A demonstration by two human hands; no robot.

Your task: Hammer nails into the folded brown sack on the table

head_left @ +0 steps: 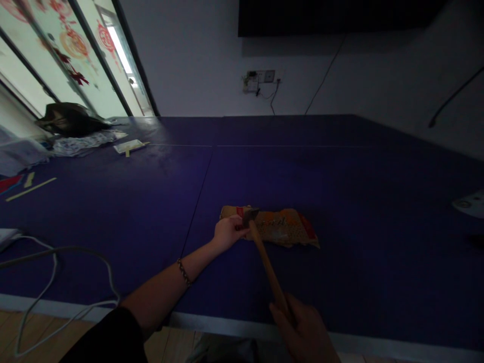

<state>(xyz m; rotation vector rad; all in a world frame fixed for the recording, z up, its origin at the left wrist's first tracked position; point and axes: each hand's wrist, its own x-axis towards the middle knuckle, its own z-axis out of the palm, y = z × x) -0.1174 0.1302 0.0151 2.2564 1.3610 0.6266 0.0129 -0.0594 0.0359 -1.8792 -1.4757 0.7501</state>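
Note:
My right hand (304, 327) grips the lower end of a hammer's wooden handle (269, 264). The dark hammer head (250, 216) is over the left part of a torn, flattened piece of cardboard (282, 233). Rows of small dark marks or bits, too small to name, cover the cardboard's middle, and red patches show near its ends. At the cardboard's left end rests my left hand (227, 233), its fingertips drawn together right beside the hammer head. Whatever those fingers may hold is hidden. A chain bracelet circles the left wrist.
The blue table (151, 212) runs to a wall with sockets (260, 78). Pale cables (56, 272) loop over its left front edge. A black bag (73, 120) and a small white tray (129, 146) are at the back left. A whitish object (471, 204) lies at the right.

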